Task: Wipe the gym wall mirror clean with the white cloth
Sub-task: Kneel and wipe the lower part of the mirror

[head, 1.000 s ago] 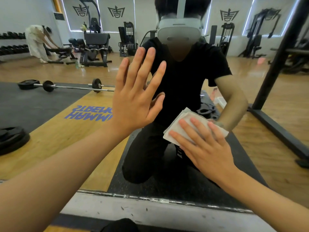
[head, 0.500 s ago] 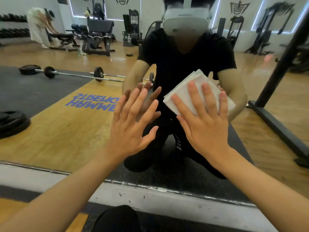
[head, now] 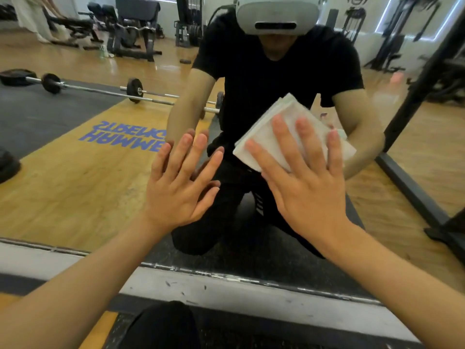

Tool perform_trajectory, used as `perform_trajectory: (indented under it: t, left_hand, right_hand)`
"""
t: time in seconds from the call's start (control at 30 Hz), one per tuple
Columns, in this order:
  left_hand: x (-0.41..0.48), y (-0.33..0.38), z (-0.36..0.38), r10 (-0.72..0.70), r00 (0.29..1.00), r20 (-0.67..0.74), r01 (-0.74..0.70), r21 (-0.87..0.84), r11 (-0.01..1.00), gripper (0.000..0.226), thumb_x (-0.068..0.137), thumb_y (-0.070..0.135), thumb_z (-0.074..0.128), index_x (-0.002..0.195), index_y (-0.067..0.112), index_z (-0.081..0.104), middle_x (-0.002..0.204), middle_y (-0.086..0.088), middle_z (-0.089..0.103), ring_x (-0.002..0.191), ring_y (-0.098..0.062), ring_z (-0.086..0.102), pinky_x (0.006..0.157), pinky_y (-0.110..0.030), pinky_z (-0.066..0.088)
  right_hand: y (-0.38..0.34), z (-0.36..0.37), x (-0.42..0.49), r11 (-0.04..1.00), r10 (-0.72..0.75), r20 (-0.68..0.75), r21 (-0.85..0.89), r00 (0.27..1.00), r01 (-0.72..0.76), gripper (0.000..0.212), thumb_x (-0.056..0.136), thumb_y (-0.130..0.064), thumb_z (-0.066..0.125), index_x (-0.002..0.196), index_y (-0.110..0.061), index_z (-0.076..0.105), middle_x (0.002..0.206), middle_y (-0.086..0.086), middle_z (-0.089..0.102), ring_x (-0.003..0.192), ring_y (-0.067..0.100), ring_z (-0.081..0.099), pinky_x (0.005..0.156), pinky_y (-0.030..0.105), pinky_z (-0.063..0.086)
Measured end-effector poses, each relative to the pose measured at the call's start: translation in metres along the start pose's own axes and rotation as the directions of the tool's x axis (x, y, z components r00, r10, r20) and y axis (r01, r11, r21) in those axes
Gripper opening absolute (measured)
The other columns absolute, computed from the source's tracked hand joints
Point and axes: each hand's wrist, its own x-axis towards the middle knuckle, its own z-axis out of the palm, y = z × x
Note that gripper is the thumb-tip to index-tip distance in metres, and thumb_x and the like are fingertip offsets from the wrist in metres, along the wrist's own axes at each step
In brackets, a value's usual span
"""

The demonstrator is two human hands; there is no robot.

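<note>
The wall mirror [head: 75,187] fills most of the view and reflects the gym and my kneeling figure. A folded white cloth [head: 284,122] lies flat against the glass at centre right. My right hand [head: 304,182] presses it to the mirror with straight, spread fingers. My left hand [head: 181,185] rests flat on the glass just left of it, fingers straight, holding nothing. The lower part of the cloth is hidden under my right hand.
The mirror's bottom edge meets a scuffed white baseboard [head: 226,293] above the floor. My dark knee [head: 163,326] is at the bottom centre. A black rack post [head: 425,79] shows at the right; a barbell [head: 95,90] is reflected at the left.
My right hand carried the cloth up the glass and a little to the right. My left hand slid down from head height to beside the cloth.
</note>
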Motion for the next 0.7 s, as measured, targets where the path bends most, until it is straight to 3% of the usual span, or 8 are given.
perform_trajectory:
  t: [0.13, 0.23, 0.33, 0.4, 0.47, 0.57, 0.63, 0.7]
  left_hand:
    - [-0.002, 0.000, 0.001, -0.014, 1.000, 0.014, 0.014, 0.007, 1.000, 0.069, 0.104, 0.043, 0.044, 0.167, 0.018, 0.029, 0.177, -0.012, 0.008, 0.163, -0.031, 0.012, 0.129, -0.051, 0.015]
    - [-0.001, 0.001, 0.002, -0.027, 0.999, 0.020, 0.027, 0.003, 1.000, 0.066, 0.104, 0.042, 0.043, 0.164, 0.017, 0.033, 0.175, -0.016, 0.012, 0.164, -0.030, 0.010, 0.131, -0.050, 0.014]
    - [-0.003, 0.001, 0.001, -0.030, 0.999, 0.010, 0.030, -0.001, 1.000, 0.066, 0.104, 0.041, 0.042, 0.164, 0.015, 0.032, 0.169, -0.019, 0.020, 0.164, -0.030, 0.009, 0.131, -0.050, 0.015]
    - [-0.002, 0.000, 0.001, -0.022, 1.000, 0.002, 0.022, 0.000, 1.000, 0.067, 0.105, 0.041, 0.040, 0.166, 0.016, 0.028, 0.173, -0.017, 0.015, 0.164, -0.029, 0.008, 0.131, -0.051, 0.015]
    - [-0.002, -0.001, 0.001, -0.010, 1.000, -0.013, 0.010, 0.003, 1.000, 0.068, 0.106, 0.042, 0.037, 0.168, 0.017, 0.024, 0.177, -0.013, 0.007, 0.164, -0.029, 0.008, 0.131, -0.050, 0.014]
    - [-0.001, 0.001, 0.002, -0.013, 1.000, -0.018, 0.013, 0.005, 1.000, 0.068, 0.107, 0.043, 0.035, 0.168, 0.018, 0.022, 0.176, -0.015, 0.007, 0.164, -0.027, 0.006, 0.131, -0.049, 0.012]
    - [-0.002, 0.001, 0.001, -0.021, 1.000, -0.013, 0.021, -0.006, 1.000, 0.069, 0.106, 0.044, 0.034, 0.169, 0.018, 0.021, 0.172, -0.019, 0.013, 0.164, -0.027, 0.005, 0.131, -0.049, 0.012]
    - [-0.002, 0.000, 0.001, -0.024, 1.000, -0.006, 0.024, 0.004, 1.000, 0.070, 0.106, 0.043, 0.034, 0.169, 0.019, 0.018, 0.167, -0.019, 0.017, 0.164, -0.026, 0.003, 0.131, -0.049, 0.012]
  right_hand:
    - [-0.045, 0.031, -0.085, 0.997, 0.062, 0.079, -0.048, 0.995, -0.059, 0.074, 0.105, -0.030, 0.060, 0.167, -0.035, 0.021, 0.174, 0.006, 0.012, 0.158, 0.033, 0.012, 0.129, 0.056, 0.001]
    - [-0.084, 0.052, -0.180, 0.992, -0.057, 0.286, -0.092, 0.956, 0.086, 0.093, 0.091, -0.018, 0.065, 0.168, -0.033, 0.016, 0.174, 0.001, 0.014, 0.157, 0.028, 0.015, 0.128, 0.049, 0.003]
    - [-0.094, 0.050, -0.213, 0.983, -0.149, 0.383, -0.042, 0.912, 0.179, 0.090, 0.090, -0.018, 0.050, 0.169, -0.030, 0.009, 0.170, -0.002, 0.016, 0.163, 0.022, -0.003, 0.127, 0.046, 0.006]
    - [-0.082, 0.045, -0.188, 0.988, -0.142, 0.337, -0.016, 0.931, 0.156, 0.086, 0.092, -0.015, 0.047, 0.169, -0.030, 0.010, 0.172, -0.002, 0.013, 0.163, 0.020, -0.006, 0.128, 0.043, 0.001]
    - [-0.073, 0.043, -0.141, 1.000, -0.011, 0.184, -0.003, 0.983, 0.012, 0.080, 0.099, -0.012, 0.052, 0.168, -0.032, 0.016, 0.176, 0.000, 0.008, 0.163, 0.024, -0.004, 0.130, 0.046, -0.004]
    - [-0.082, 0.049, -0.092, 0.983, 0.182, 0.043, 0.025, 0.982, -0.183, 0.074, 0.108, -0.019, 0.055, 0.168, -0.033, 0.016, 0.174, 0.006, 0.006, 0.162, 0.030, -0.008, 0.130, 0.053, -0.005]
    - [-0.101, 0.057, -0.099, 0.987, 0.153, 0.044, 0.046, 0.987, -0.155, 0.073, 0.107, -0.018, 0.056, 0.168, -0.033, 0.020, 0.172, 0.006, 0.012, 0.162, 0.031, -0.005, 0.130, 0.054, -0.003]
    - [-0.117, 0.067, -0.134, 0.999, 0.022, 0.105, 0.044, 0.994, -0.026, 0.070, 0.105, -0.013, 0.051, 0.167, -0.032, 0.024, 0.174, 0.004, 0.012, 0.163, 0.028, -0.001, 0.130, 0.051, -0.002]
